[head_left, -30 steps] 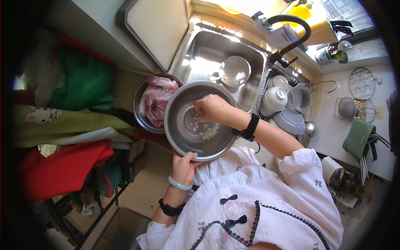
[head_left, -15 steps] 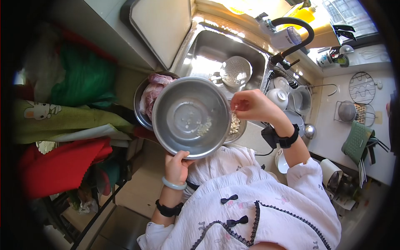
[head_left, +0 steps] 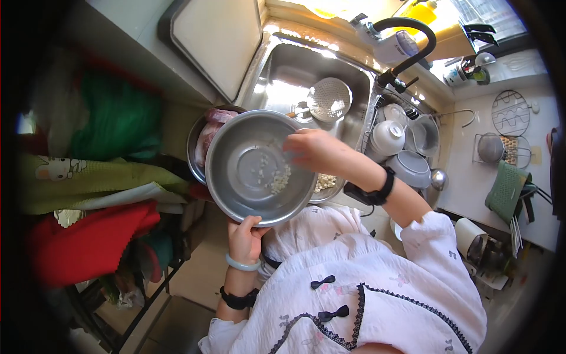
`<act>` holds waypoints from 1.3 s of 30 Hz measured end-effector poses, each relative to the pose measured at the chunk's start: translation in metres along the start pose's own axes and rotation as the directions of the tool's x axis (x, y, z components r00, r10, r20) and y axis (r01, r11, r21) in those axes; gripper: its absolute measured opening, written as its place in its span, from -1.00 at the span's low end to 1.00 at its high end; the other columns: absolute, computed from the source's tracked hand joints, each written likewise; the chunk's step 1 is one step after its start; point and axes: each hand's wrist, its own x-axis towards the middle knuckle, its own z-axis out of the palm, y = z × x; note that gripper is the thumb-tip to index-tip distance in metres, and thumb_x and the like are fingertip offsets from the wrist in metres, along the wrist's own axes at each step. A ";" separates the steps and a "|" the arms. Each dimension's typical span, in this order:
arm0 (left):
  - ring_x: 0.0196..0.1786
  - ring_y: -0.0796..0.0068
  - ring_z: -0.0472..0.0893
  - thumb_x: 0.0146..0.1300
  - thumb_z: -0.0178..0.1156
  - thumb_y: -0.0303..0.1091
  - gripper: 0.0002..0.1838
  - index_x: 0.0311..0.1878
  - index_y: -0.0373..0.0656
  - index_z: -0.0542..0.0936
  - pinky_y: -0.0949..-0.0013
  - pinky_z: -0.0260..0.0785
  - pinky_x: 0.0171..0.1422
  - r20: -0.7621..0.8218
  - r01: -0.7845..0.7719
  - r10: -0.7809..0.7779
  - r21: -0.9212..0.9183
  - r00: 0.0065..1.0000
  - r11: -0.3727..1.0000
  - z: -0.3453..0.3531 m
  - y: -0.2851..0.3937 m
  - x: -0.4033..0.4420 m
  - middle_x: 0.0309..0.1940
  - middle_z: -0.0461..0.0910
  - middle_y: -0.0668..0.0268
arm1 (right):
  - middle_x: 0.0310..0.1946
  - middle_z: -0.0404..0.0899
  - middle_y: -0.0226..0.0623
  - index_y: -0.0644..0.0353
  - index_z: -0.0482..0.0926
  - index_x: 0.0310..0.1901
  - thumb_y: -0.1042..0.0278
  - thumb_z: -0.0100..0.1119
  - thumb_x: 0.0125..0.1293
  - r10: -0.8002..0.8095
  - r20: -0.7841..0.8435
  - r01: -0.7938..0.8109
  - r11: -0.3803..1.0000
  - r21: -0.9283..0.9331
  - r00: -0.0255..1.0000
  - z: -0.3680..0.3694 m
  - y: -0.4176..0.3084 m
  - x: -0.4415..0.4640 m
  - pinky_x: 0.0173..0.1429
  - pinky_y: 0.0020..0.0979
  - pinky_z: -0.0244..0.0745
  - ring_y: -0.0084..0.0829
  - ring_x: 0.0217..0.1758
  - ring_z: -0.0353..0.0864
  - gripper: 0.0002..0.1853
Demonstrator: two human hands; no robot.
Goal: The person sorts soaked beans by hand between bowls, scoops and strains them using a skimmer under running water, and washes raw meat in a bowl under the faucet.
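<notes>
Grasping: L hand [head_left: 244, 239] clamped on near rim of s/s mixing bowl [head_left: 227, 153], thumb over edge, fingers mostly hidden.
R hand: R hand [head_left: 309, 150] over far R part of same bowl, fingers bent & blurred; can't tell if anything's pinched.
Mixing bowl: ctr of view, in front of torso, just below sink [head_left: 283, 56].
In bowl: small pale pcs [head_left: 280, 179], clumped R of ctr on bottom, few loose ones nearby.
Under bowl's R edge: metal dish [head_left: 334, 193], partly covered, w/ more pale bits [head_left: 323, 182] in it.
L of bowl: raw meat [head_left: 206, 135] in 2nd metal bowl [head_left: 191, 147], partly hidden behind mixing bowl.
Sink: perforated strainer [head_left: 330, 100] lying inside; blk faucet [head_left: 433, 41] arching at R corner.
R of sink: white bowl [head_left: 388, 137] tilted among other dishes.
Upper L: cutting board [head_left: 218, 41] leaning beside sink.
Far L: grn plastic bag [head_left: 115, 118], red cloth [head_left: 94, 239] lower down.
Wrists: pale bangle [head_left: 243, 264] + blk band [head_left: 239, 300] on L, blk strap [head_left: 386, 187] on R.
</notes>
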 end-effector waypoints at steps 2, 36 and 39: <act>-0.16 0.19 0.58 -0.03 -0.08 -0.71 -0.46 0.12 -0.25 0.25 0.14 0.59 -0.14 -0.003 -0.003 0.003 -0.003 1.000 1.000 0.000 0.000 -0.001 -0.11 0.44 0.12 | -0.34 0.51 -0.17 0.19 0.51 -0.21 0.50 0.17 -0.01 -0.119 0.060 0.130 0.962 -0.238 0.991 0.020 0.008 0.017 -0.16 -0.31 0.49 -0.17 -0.24 0.57 -0.74; -0.20 0.26 0.60 -0.02 -0.06 -0.72 -0.50 0.07 -0.26 0.26 0.23 0.61 -0.23 0.029 0.049 -0.049 0.011 0.998 0.999 0.005 -0.018 0.003 -0.15 0.47 0.14 | -0.52 0.47 -0.22 0.17 0.47 -0.59 0.56 0.11 -0.20 -0.080 0.179 0.119 0.969 -0.216 0.981 0.062 0.035 0.028 -0.30 -0.25 0.42 -0.14 -0.39 0.51 -0.93; -0.20 0.25 0.60 -0.02 -0.05 -0.72 -0.50 0.07 -0.26 0.26 0.22 0.61 -0.23 0.019 0.052 -0.052 0.009 0.998 0.999 0.003 -0.019 0.002 -0.15 0.47 0.13 | -0.54 0.48 -0.22 0.20 0.49 -0.57 0.57 0.09 -0.21 -0.098 0.186 0.130 0.977 -0.168 0.978 0.053 0.031 0.026 -0.30 -0.27 0.42 -0.16 -0.41 0.52 -0.92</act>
